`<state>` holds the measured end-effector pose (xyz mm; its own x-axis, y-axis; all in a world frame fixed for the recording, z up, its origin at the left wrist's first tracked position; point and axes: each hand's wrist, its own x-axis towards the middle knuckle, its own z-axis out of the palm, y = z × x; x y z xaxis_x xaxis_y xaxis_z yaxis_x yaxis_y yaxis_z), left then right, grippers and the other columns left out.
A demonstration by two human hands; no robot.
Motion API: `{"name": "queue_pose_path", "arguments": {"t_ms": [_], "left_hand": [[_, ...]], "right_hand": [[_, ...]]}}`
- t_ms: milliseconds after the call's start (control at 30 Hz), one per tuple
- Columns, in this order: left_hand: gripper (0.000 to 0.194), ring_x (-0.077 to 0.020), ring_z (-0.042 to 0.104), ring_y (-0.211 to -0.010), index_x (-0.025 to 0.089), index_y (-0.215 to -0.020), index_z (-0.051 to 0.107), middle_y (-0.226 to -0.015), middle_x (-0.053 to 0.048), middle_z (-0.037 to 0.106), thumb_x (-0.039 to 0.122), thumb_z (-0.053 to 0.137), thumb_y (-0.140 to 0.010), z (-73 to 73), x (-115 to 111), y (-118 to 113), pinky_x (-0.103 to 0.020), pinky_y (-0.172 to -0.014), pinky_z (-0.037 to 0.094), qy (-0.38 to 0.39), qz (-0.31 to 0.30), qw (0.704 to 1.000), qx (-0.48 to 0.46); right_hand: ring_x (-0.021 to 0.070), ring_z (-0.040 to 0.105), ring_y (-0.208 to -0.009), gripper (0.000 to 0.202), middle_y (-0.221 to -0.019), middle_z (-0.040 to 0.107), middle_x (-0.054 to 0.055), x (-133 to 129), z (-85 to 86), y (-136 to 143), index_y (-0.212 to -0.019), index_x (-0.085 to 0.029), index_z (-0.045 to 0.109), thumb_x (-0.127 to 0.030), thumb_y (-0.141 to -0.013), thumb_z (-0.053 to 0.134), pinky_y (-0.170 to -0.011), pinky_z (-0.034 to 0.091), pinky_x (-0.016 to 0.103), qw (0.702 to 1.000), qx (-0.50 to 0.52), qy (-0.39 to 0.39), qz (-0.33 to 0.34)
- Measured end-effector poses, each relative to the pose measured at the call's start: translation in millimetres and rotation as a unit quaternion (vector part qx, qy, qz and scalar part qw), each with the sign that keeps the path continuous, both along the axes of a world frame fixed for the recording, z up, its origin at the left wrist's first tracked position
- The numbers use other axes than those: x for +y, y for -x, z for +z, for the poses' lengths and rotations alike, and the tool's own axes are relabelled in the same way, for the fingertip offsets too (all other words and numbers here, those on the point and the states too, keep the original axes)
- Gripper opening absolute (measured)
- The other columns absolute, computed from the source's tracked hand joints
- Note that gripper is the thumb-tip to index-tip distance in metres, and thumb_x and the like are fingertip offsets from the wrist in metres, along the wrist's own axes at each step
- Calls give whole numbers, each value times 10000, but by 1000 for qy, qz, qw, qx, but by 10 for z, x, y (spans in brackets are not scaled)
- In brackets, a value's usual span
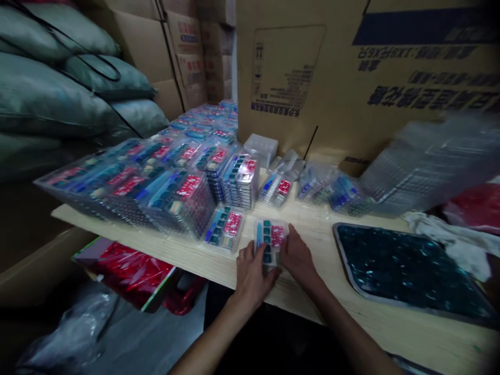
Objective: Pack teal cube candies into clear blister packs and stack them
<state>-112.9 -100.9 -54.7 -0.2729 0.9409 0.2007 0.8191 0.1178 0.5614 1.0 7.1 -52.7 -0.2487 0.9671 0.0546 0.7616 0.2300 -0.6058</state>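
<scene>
Between my two hands is a clear plastic pack (277, 235) at the table's front edge, holding a blue pen-like stick, a column of dark teal squares and a red patterned piece. My left hand (252, 273) grips its left and lower side, thumb over the front. My right hand (297, 255) closes on its right edge. Just left lies a similar filled pack (225, 229), flat on the wood. Behind it rise tall stacks of filled packs (177, 203). One more filled pack (275, 188) lies beyond my hands.
A metal tray (351, 284) of shiny dark teal pieces sits at right, beside a white cloth (449, 245). Nested clear trays (425, 161) lean behind it. A large carton (332, 67) backs the wooden table (312, 291). Below left is a box of red pieces (128, 271); sacks (50, 99) are piled beyond.
</scene>
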Motion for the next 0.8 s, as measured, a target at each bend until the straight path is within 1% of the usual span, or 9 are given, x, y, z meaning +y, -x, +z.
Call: {"name": "queue_pose_path", "arguments": {"t_ms": [67, 133, 233, 300, 433, 500, 567, 667, 800], "left_hand": [[658, -346, 498, -1290, 176, -1341, 526, -1392, -195, 480, 307, 773, -745, 30, 40, -99, -533, -1059, 440, -6, 8, 999, -52], [636, -304, 500, -1302, 180, -1358, 499, -1417, -181, 443, 233, 735, -770, 69, 23, -194, -473, -1050, 473, -40, -2, 994, -99], [631, -284, 440, -1369, 218, -1420, 423, -1484, -168, 362, 187, 654, -833, 201, -120, -177, -448, -1066, 471, -107, -21, 990, -88], [626, -293, 388, -1407, 243, -1449, 378, -1504, -164, 342, 217, 622, -873, 330, -234, 20, -479, -1092, 440, -140, -16, 989, -36], [604, -314, 480, -1322, 222, -1432, 409, -1439, -182, 445, 364, 628, -887, 492, -296, 737, -506, -1043, 468, -144, 11, 987, 75], [534, -351, 522, -1261, 207, -1341, 526, -1405, -190, 490, 411, 648, -864, 474, -254, 1062, -540, -1002, 481, -120, 32, 980, 153], [409, -376, 524, -1244, 180, -1224, 617, -1407, -208, 496, 380, 634, -868, 412, -218, 1258, -550, -973, 488, -107, 50, 969, 215], [359, -359, 502, -1265, 149, -1232, 614, -1412, -210, 509, 283, 546, -905, 320, -212, 1301, -507, -964, 494, -95, 30, 959, 267], [414, -365, 489, -1267, 139, -1293, 572, -1393, -191, 541, 265, 508, -904, 317, -216, 1164, -503, -942, 491, -62, -14, 948, 313]], "right_hand": [[283, 599, -1122, 564, -1217, 622, 195, -69, -106, -95, -1397, -55, 461, -237, -863, 430, -978, 468, 409, 996, 86, 21, -26], [273, 612, -1083, 552, -1187, 636, 167, -108, -150, -176, -1381, -99, 491, -296, -868, 433, -938, 503, 427, 981, 179, 46, -50], [243, 624, -1020, 548, -1160, 636, 124, -178, -53, -161, -1391, -182, 493, -346, -868, 464, -859, 545, 402, 955, 285, 73, -40], [226, 624, -992, 522, -1156, 628, 114, -235, 93, -1, -1385, -205, 501, -322, -878, 457, -837, 552, 376, 946, 313, 83, -6], [214, 596, -1017, 500, -1146, 608, 103, -275, 358, 597, -1339, -206, 539, -171, -849, 445, -899, 524, 354, 951, 292, 71, 73], [210, 583, -1014, 557, -1133, 602, 95, -270, 406, 894, -1326, -193, 543, -88, -786, 459, -940, 500, 353, 958, 264, 68, 93], [216, 575, -1018, 596, -1123, 600, 94, -284, 404, 1107, -1315, -174, 543, -52, -736, 475, -961, 486, 357, 963, 239, 69, 102], [238, 558, -1071, 601, -1147, 591, 111, -354, 371, 1234, -1298, -155, 543, -57, -706, 505, -987, 472, 375, 968, 222, 55, 105], [239, 546, -1134, 645, -1228, 577, 125, -429, 401, 1159, -1336, -127, 496, -90, -694, 549, -1018, 456, 359, 971, 196, 55, 127]]}}
